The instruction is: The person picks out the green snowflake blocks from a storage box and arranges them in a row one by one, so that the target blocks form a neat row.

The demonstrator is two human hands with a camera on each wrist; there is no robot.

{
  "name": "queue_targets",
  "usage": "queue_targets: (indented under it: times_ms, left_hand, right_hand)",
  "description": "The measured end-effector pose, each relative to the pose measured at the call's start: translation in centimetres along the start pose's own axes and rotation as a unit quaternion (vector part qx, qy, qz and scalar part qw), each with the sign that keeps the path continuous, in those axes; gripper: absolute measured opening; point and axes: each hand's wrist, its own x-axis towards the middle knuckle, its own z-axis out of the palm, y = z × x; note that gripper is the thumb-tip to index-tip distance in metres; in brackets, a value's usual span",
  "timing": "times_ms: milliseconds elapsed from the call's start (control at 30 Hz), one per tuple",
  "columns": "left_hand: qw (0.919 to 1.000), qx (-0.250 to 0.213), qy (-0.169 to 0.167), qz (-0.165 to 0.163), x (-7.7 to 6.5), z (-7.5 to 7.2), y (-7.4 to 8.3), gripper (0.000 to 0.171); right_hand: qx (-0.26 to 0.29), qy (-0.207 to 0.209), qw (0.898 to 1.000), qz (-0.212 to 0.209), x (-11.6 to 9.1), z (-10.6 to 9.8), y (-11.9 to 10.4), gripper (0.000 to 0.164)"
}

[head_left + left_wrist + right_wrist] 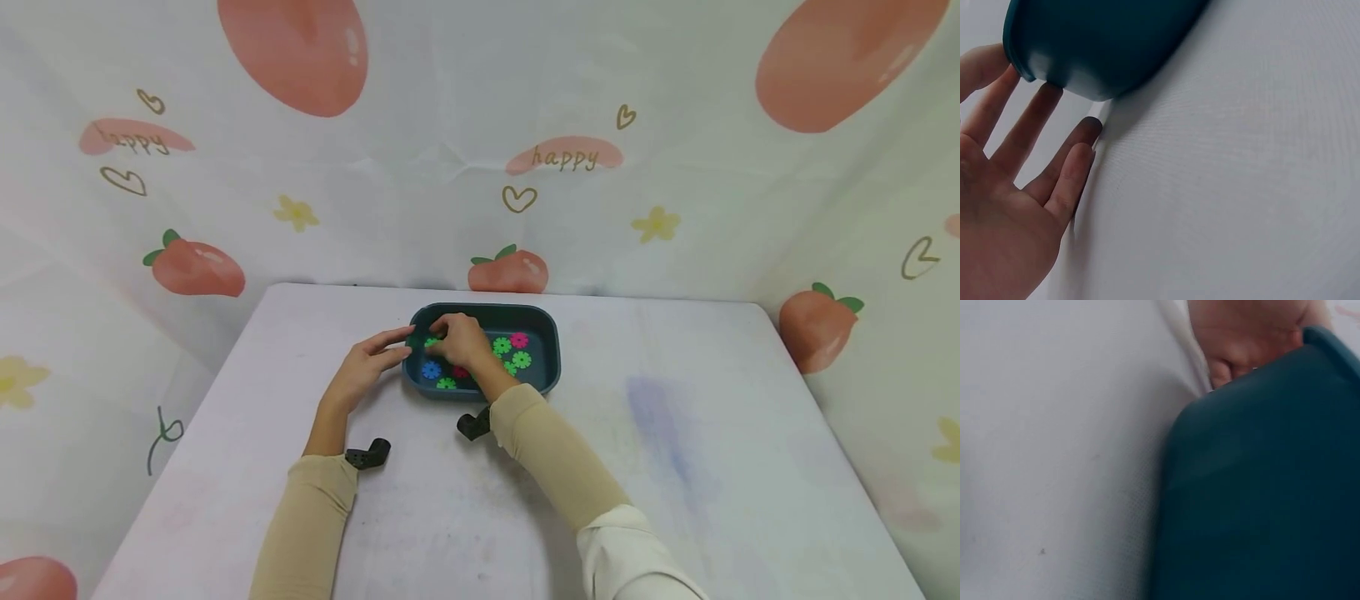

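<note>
Right hand point(461, 340): On my feed it is inside the teal tray point(510, 315), over the left part, fingers bent down and the thumb near a green piece point(430, 342). The tray wall blocks my right wrist view, so I cannot tell whether anything is pinched.
Left hand point(358, 373): Fingers spread and clamped on nothing; I see fingertips touching the tray's left end from outside.
Loose pieces: All toothed, lying in the tray. A blue piece point(431, 369) and a red piece point(461, 372) are near the right hand; a pink piece point(519, 340) lies farther right, beside several green ones point(521, 359).
Tray position: Upright on the white table point(675, 417), near its far edge.
Step in hand: I judge it to be getting hold of one piece, the left hand steadying the tray.
Next move: I'd want thumb and forefinger closed on a single piece, light pressure from the left, and enough height for the knuckles to clear the rim.
</note>
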Motion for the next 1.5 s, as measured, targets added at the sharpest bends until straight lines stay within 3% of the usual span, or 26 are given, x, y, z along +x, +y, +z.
queue_targets:
  times_ms: [267, 600, 1033, 1267, 1500]
  left_hand:
    - [1.0, -0.002, 0.0, 0.001, 0.0, 0.1, 0.1, 0.05]
    - [0.9988, -0.041, -0.015, -0.02, 0.3, 0.4, -0.1, 0.051]
    - [0.9971, -0.054, -0.019, -0.051, 0.0, 0.2, 0.2, 0.056]
    - [0.9966, -0.057, -0.011, -0.058, -0.2, 0.0, 0.3, 0.057]
    - [0.9964, -0.062, -0.017, -0.056, -0.2, -0.1, 0.5, 0.058]
  right_hand:
    - [-0.05, 0.003, 0.999, 0.001, -0.1, 0.1, -0.3, 0.033]
    - [-0.041, 0.003, 0.999, -0.001, -0.5, -0.1, 0.3, 0.019]
    - [0.053, 0.015, 0.998, -0.026, -1.5, -2.0, 1.1, 0.019]
    - [0.145, 0.005, 0.989, -0.016, -2.4, -3.5, 0.7, 0.022]
    - [0.177, 0.017, 0.984, -0.014, -3.6, -5.1, 0.1, 0.027]
